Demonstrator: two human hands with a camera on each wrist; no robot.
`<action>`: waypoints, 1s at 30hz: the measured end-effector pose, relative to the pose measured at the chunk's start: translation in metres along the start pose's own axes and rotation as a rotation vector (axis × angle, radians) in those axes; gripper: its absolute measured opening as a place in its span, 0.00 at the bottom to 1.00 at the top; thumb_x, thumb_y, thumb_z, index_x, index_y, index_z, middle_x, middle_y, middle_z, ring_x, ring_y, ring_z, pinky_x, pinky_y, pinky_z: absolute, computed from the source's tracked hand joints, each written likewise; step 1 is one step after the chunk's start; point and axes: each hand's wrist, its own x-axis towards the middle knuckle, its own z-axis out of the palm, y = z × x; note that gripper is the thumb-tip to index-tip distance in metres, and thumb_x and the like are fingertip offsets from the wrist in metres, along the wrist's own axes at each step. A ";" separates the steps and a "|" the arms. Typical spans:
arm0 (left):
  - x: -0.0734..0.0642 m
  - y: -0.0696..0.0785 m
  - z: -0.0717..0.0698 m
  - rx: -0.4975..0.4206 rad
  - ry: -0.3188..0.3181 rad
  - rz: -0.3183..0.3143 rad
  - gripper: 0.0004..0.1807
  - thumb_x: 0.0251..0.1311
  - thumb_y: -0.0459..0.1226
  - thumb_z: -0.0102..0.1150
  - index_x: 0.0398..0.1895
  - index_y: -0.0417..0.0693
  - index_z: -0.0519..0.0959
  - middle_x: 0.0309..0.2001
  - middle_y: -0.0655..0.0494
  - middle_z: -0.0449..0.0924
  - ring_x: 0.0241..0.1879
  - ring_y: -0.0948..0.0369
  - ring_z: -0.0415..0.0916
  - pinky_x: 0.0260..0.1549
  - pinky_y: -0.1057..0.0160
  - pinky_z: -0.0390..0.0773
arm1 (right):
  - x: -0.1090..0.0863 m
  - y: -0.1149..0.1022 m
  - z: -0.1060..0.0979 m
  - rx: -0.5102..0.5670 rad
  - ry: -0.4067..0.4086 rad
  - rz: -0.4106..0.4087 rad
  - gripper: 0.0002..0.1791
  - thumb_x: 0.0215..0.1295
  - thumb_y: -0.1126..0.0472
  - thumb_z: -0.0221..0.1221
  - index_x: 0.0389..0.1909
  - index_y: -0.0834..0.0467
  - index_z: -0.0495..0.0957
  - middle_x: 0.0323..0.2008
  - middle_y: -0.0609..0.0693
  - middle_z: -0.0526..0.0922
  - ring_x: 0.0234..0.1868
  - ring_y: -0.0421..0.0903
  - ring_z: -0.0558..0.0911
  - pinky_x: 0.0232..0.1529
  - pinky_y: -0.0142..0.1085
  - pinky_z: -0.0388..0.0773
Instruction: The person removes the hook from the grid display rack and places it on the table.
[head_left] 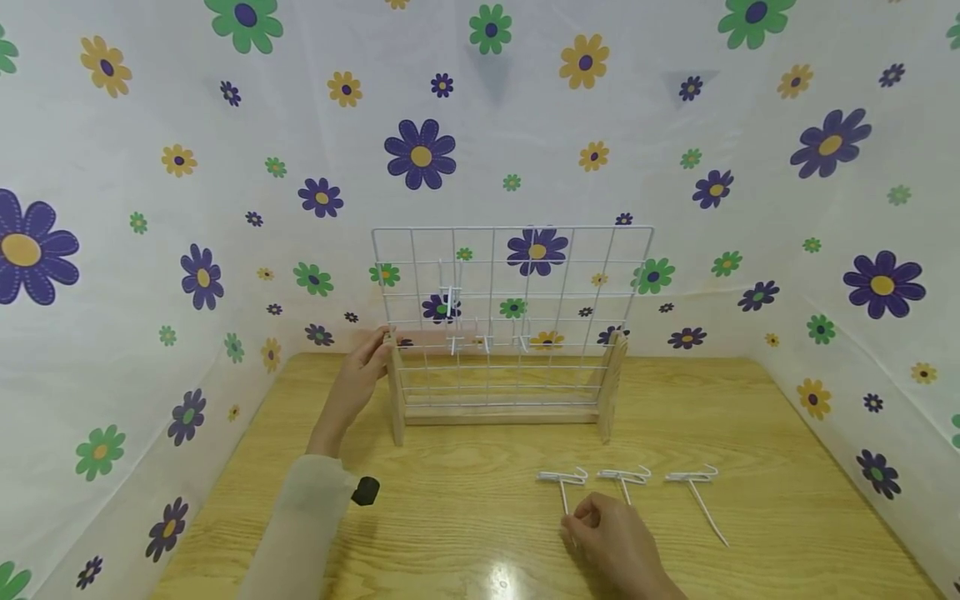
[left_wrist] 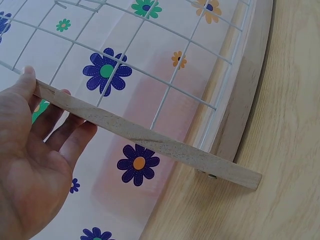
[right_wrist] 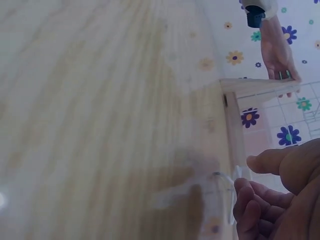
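A white wire grid rack point(head_left: 512, 227) stands upright between two wooden side posts. My left hand point(head_left: 365, 362) grips the top of the left post point(left_wrist: 150, 140), thumb on one side and fingers on the other. Over the table, my right hand point(head_left: 617, 540) pinches the stem of the leftmost white wire hook point(head_left: 564, 492) near its lower end. Its crosspiece and curled end point away from me. Two similar hooks lie to the right: the middle hook point(head_left: 624, 476), partly behind my right hand, and the right hook point(head_left: 697, 492), fully visible.
Several white hooks hang on the grid, one higher hook point(head_left: 449, 300) and others in a row below. A wooden bar point(head_left: 502, 414) joins the posts at the bottom. The wood-grain table point(head_left: 450, 492) is enclosed by a flower-print sheet point(head_left: 525, 108) behind and at both sides.
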 end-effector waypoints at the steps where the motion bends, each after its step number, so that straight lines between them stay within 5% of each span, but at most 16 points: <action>1: 0.000 0.000 0.000 0.001 -0.001 0.000 0.33 0.82 0.50 0.43 0.82 0.47 0.57 0.80 0.49 0.58 0.74 0.45 0.63 0.66 0.49 0.74 | 0.001 -0.001 -0.001 0.007 0.000 -0.001 0.09 0.62 0.56 0.73 0.30 0.55 0.82 0.20 0.40 0.78 0.20 0.36 0.74 0.19 0.30 0.74; 10: -0.001 -0.002 -0.001 -0.006 -0.013 0.019 0.31 0.83 0.47 0.42 0.81 0.43 0.57 0.79 0.44 0.57 0.74 0.43 0.63 0.66 0.51 0.73 | 0.015 -0.021 -0.015 -0.010 0.075 -0.119 0.11 0.63 0.56 0.72 0.34 0.60 0.84 0.25 0.43 0.82 0.22 0.35 0.78 0.19 0.26 0.76; 21: -0.003 0.003 -0.002 -0.008 -0.024 0.035 0.30 0.84 0.43 0.41 0.81 0.39 0.55 0.76 0.38 0.62 0.73 0.42 0.63 0.67 0.51 0.72 | 0.037 -0.059 -0.031 0.050 0.123 -0.153 0.13 0.67 0.55 0.70 0.42 0.61 0.86 0.28 0.45 0.85 0.26 0.37 0.80 0.23 0.31 0.79; 30: -0.003 0.007 0.001 0.045 0.025 0.018 0.30 0.84 0.44 0.41 0.81 0.40 0.57 0.76 0.41 0.64 0.73 0.43 0.64 0.67 0.48 0.74 | 0.056 -0.097 -0.043 0.065 0.180 -0.268 0.10 0.69 0.55 0.68 0.43 0.58 0.85 0.30 0.43 0.85 0.30 0.40 0.81 0.31 0.36 0.82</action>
